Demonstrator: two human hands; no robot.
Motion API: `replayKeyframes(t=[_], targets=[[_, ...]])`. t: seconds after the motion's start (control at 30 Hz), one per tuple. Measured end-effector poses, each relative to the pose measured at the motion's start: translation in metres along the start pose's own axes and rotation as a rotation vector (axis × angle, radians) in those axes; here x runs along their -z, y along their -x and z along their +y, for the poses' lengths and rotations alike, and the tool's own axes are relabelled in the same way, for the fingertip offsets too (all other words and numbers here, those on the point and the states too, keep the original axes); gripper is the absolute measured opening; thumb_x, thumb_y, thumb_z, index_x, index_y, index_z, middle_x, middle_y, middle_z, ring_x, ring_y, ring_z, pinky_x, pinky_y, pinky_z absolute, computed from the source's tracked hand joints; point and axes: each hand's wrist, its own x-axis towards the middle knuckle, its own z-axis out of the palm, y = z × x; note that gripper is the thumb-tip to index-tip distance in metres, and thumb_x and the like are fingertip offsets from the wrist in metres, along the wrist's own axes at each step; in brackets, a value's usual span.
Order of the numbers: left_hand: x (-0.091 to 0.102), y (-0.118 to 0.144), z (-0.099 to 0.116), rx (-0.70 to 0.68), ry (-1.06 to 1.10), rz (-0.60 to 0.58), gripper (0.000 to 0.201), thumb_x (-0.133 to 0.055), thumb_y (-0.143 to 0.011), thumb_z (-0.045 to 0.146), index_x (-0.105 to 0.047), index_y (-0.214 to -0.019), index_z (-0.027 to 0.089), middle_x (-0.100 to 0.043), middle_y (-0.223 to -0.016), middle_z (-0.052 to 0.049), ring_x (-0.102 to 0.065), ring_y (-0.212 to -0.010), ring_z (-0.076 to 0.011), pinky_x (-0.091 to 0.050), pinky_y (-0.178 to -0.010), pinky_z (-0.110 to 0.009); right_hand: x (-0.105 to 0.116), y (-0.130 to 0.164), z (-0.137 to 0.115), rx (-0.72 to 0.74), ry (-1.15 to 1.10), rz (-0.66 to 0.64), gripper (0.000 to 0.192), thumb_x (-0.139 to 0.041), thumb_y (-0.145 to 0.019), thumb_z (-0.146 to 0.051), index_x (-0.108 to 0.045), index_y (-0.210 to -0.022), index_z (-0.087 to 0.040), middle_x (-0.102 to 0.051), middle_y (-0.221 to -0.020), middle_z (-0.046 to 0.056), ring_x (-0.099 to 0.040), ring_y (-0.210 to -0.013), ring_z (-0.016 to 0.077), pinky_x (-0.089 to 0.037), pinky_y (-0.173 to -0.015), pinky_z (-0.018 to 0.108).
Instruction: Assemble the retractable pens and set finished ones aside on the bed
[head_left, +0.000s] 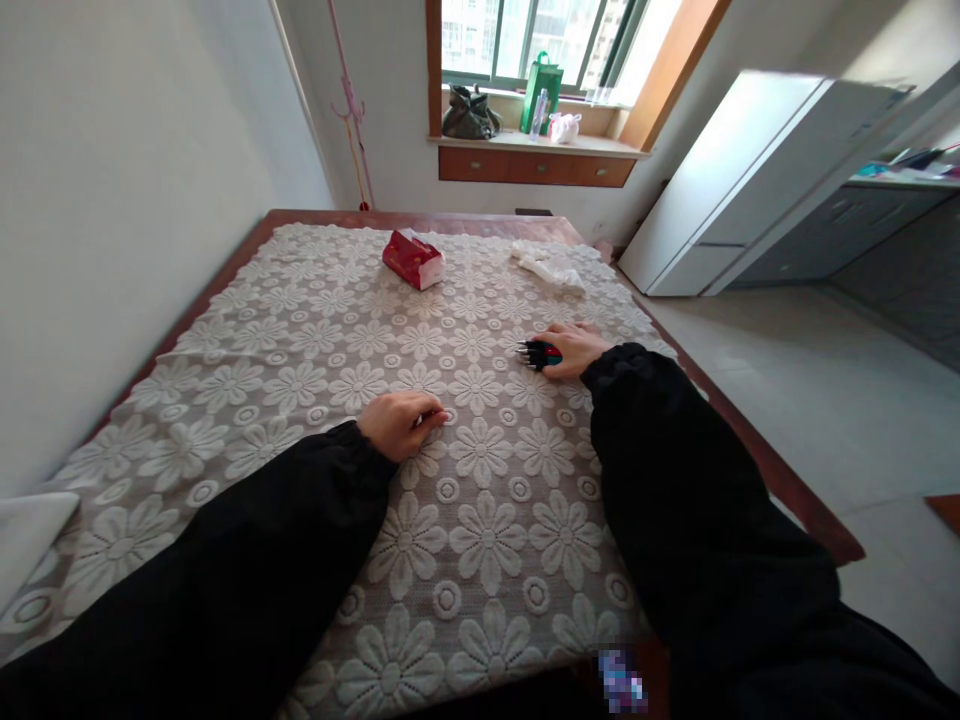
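Observation:
Around a bundle of pens (534,354) my right hand (576,350) is closed, low over the lace tablecloth (480,450). The pens lie side by side with their pale pointed tips facing left; dark barrels and a bit of red show by the fingers, and the rest is hidden under the hand. My left hand (403,422) rests on the cloth nearer to me and to the left, its fingers curled together with the thumb. Nothing shows between those fingers. The two hands are well apart.
A red tissue pack (412,260) lies toward the far end of the table. To its right is a crumpled white plastic bag (551,270). A white folded item (34,535) sits at the left edge. Beyond stand a white fridge (720,190) and a windowsill with bags.

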Motion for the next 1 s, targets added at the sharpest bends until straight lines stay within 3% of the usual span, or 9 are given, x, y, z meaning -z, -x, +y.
replayKeyframes(t=[0.1, 0.3, 0.4, 0.5, 0.6, 0.67, 0.73, 0.83, 1.0], targets=[[0.0, 0.0, 0.0, 0.0, 0.003, -0.014, 0.035, -0.049, -0.101, 0.045, -0.074, -0.094, 0.021, -0.075, -0.089, -0.004, -0.063, -0.071, -0.0157, -0.047, -0.071, -0.029, -0.002, -0.002, -0.016, -0.006, 0.035, 0.015, 0.048, -0.063, -0.079, -0.027, -0.062, -0.126, -0.016, -0.068, -0.126, 0.016, -0.065, -0.117, 0.0313, -0.05, -0.095, 0.038], [-0.004, 0.0, -0.002, -0.01, 0.013, -0.01, 0.035, -0.048, -0.102, 0.045, -0.072, -0.094, 0.022, -0.075, -0.088, -0.003, -0.066, -0.075, -0.0167, -0.048, -0.072, -0.03, -0.003, -0.003, -0.033, -0.015, 0.048, 0.004, 0.02, -0.057, -0.081, -0.016, -0.061, -0.1, -0.018, -0.073, -0.109, 0.015, -0.068, -0.099, 0.0266, -0.047, -0.079, 0.032], [-0.004, 0.001, -0.001, -0.044, 0.05, 0.024, 0.033, -0.047, -0.103, 0.042, -0.071, -0.094, 0.022, -0.074, -0.088, -0.003, -0.065, -0.074, -0.0156, -0.05, -0.073, -0.029, 0.008, 0.004, -0.05, 0.118, -0.281, 0.179, 0.006, -0.056, -0.087, -0.02, -0.056, -0.093, -0.021, -0.069, -0.091, 0.007, -0.065, -0.084, 0.0202, -0.046, -0.077, 0.031], [-0.001, 0.003, 0.003, -0.091, 0.137, 0.128, 0.026, -0.05, -0.102, 0.042, -0.067, -0.108, 0.023, -0.072, -0.095, -0.003, -0.066, -0.08, -0.0157, -0.053, -0.08, -0.03, 0.012, 0.015, -0.087, 0.307, -0.931, 0.449, 0.019, -0.062, -0.093, -0.038, -0.05, -0.093, -0.024, -0.062, -0.085, 0.0, -0.06, -0.074, 0.0152, -0.049, -0.074, 0.031], [0.002, 0.004, 0.006, -0.131, 0.218, 0.241, 0.048, -0.066, -0.092, 0.05, -0.056, -0.129, 0.023, -0.068, -0.116, -0.008, -0.066, -0.101, -0.0217, -0.054, -0.09, -0.037, -0.003, 0.022, -0.132, 0.478, -1.411, 0.527, 0.026, -0.067, -0.092, -0.044, -0.049, -0.095, -0.026, -0.064, -0.087, -0.001, -0.064, -0.085, 0.0168, -0.053, -0.084, 0.036], [0.002, 0.002, 0.006, -0.126, 0.262, 0.261, 0.071, -0.077, -0.08, 0.055, -0.049, -0.136, 0.022, -0.064, -0.128, -0.012, -0.063, -0.114, -0.0277, -0.054, -0.096, -0.043, -0.019, 0.024, -0.155, 0.544, -1.476, 0.452, 0.023, -0.069, -0.092, -0.042, -0.054, -0.097, -0.026, -0.068, -0.097, 0.002, -0.066, -0.097, 0.0184, -0.053, -0.094, 0.04], [0.0, 0.0, 0.005, -0.088, 0.297, 0.221, 0.08, -0.082, -0.073, 0.055, -0.047, -0.136, 0.021, -0.063, -0.129, -0.013, -0.063, -0.117, -0.0315, -0.053, -0.098, -0.048, -0.034, 0.023, -0.166, 0.56, -1.421, 0.378, 0.022, -0.072, -0.09, -0.04, -0.059, -0.1, -0.026, -0.065, -0.123, 0.006, -0.063, -0.115, 0.0202, -0.05, -0.102, 0.041], [-0.006, -0.001, 0.009, -0.064, 0.329, 0.107, 0.076, -0.082, -0.073, 0.05, -0.047, -0.134, 0.021, -0.064, -0.126, -0.013, -0.064, -0.116, -0.033, -0.053, -0.1, -0.051, -0.046, 0.023, -0.169, 0.521, -1.314, 0.329, 0.027, -0.074, -0.089, -0.041, -0.064, -0.109, -0.027, -0.041, -0.158, 0.007, -0.048, -0.141, 0.024, -0.043, -0.115, 0.043], [-0.022, 0.007, 0.029, -0.016, 0.409, 0.128, 0.048, -0.065, -0.087, 0.035, -0.048, -0.13, 0.023, -0.065, -0.125, -0.013, -0.065, -0.117, -0.03, -0.055, -0.097, -0.044, -0.045, 0.031, -0.168, 0.585, -1.232, 0.177, 0.049, -0.061, -0.097, -0.046, -0.052, -0.145, -0.039, -0.021, -0.172, 0.0, -0.02, -0.159, 0.0237, -0.021, -0.129, 0.049]])
